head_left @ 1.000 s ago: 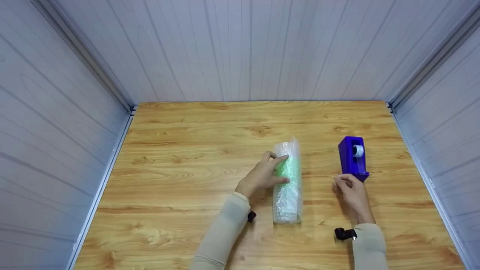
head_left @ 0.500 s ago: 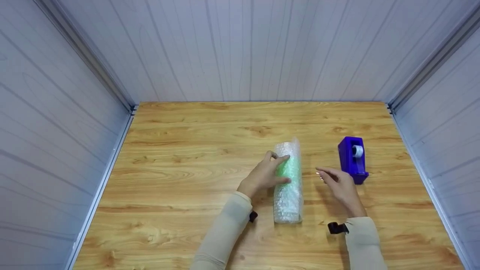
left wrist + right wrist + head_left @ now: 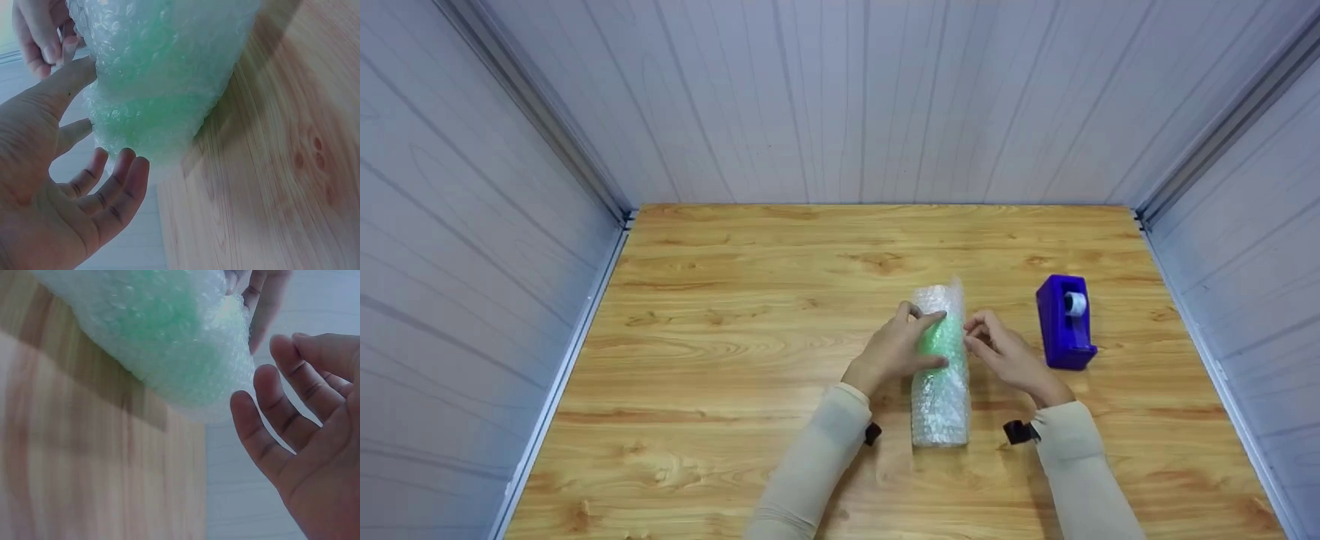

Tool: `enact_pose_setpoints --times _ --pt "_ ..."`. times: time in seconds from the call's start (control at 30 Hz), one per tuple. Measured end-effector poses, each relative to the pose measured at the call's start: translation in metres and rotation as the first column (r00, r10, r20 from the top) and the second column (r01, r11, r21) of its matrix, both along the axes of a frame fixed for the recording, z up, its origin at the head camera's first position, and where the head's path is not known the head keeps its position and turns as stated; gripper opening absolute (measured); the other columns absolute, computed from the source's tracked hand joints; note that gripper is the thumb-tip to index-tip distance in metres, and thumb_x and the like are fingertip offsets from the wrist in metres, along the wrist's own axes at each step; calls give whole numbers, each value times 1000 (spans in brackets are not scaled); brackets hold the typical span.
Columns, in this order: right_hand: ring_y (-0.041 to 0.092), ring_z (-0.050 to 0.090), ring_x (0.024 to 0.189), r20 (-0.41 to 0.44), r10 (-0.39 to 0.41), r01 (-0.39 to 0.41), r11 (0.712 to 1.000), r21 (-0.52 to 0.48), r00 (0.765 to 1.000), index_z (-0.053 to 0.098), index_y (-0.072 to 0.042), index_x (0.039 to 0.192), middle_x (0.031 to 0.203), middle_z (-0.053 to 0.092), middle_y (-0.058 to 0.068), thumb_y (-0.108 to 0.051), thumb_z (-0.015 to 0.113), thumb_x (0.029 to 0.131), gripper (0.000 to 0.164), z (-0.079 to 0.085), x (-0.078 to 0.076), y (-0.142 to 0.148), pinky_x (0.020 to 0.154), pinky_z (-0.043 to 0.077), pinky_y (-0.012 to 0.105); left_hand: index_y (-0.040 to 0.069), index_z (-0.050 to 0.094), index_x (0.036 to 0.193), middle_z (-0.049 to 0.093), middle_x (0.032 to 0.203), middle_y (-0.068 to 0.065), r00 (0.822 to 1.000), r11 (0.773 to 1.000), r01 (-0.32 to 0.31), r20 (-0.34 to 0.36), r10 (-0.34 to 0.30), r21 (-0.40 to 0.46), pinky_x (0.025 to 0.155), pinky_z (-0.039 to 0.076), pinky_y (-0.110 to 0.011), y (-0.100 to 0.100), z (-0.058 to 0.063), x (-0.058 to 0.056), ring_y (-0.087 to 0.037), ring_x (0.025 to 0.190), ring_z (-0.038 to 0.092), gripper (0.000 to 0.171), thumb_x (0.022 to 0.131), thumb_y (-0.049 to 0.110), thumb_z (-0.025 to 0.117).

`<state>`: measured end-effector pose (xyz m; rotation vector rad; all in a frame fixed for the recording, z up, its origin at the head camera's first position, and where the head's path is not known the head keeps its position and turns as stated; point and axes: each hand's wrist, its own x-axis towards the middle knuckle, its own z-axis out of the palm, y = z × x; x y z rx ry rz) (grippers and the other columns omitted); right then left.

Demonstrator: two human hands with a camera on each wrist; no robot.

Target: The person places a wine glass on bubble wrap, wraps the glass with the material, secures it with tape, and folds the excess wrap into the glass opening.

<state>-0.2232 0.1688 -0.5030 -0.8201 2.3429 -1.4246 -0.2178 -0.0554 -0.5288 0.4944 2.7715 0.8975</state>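
Observation:
A bubble-wrapped bundle (image 3: 941,409) lies lengthwise on the table, with something green showing through its layers. My left hand (image 3: 891,351) holds it steady from the left; thumb and index finger press on top, spread apart. The other fingers are loosely bent beside it in the left wrist view. My right hand (image 3: 1006,358) is at the bundle's right side, thumb and index finger pinched together. Between those fingertips a thin clear piece of tape (image 3: 63,52) shows in the left wrist view. The right hand's remaining fingers are relaxed near the wrap.
To the right stands a blue tape dispenser (image 3: 1057,326) with a small white roll in it. The wood-grain table (image 3: 720,390) is bounded by pale panels at the back (image 3: 840,105) and both sides.
My right hand has moved left from the tape dispenser to the bundle's right side, carrying the piece of tape. The left hand stays on the bundle, which has shifted slightly right.

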Motion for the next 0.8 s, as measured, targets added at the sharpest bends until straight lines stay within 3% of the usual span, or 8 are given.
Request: enact_pose_setpoints --times 0.07,0.17,0.43,0.6,0.8 --pt "38 60 89 12 48 -49 998 46 999 40 9 117 96 60 26 1 46 105 16 13 0 -7 76 49 36 29 43 153 39 127 -3 1000 1000 0 -4 0 -1 76 48 -26 1 -1 0 -15 92 51 80 84 49 79" --pt "44 58 86 9 117 -118 991 61 993 39 9 115 95 59 28 3 46 104 15 17 -5 -13 72 46 29 29 45 152 40 127 -4 1000 1000 -1 -13 1 -3 75 48 -27 2 -2 -1 -15 92 52 79 84 50 79" --pt "26 56 85 23 180 -182 977 116 983 40 4 117 95 59 18 -2 51 104 18 -12 -34 -17 70 44 28 28 45 152 40 126 -4 1000 1000 3 -19 -3 -12 75 49 -26 6 -3 0 -15 93 52 80 83 51 79" --pt "21 58 85 51 202 -207 969 138 978 43 -1 117 94 60 10 -6 54 104 18 -11 -43 -19 73 47 28 28 47 151 39 129 -5 999 1000 11 -30 -12 -17 73 49 -25 5 -4 0 -15 93 52 77 84 51 78" --pt "17 53 75 10 189 -185 951 249 982 43 -5 111 88 57 5 -4 56 100 18 -3 -45 -27 65 45 31 26 47 151 38 130 -7 999 1000 13 -41 -14 -22 69 49 -25 6 -3 0 -15 92 52 78 84 51 78"
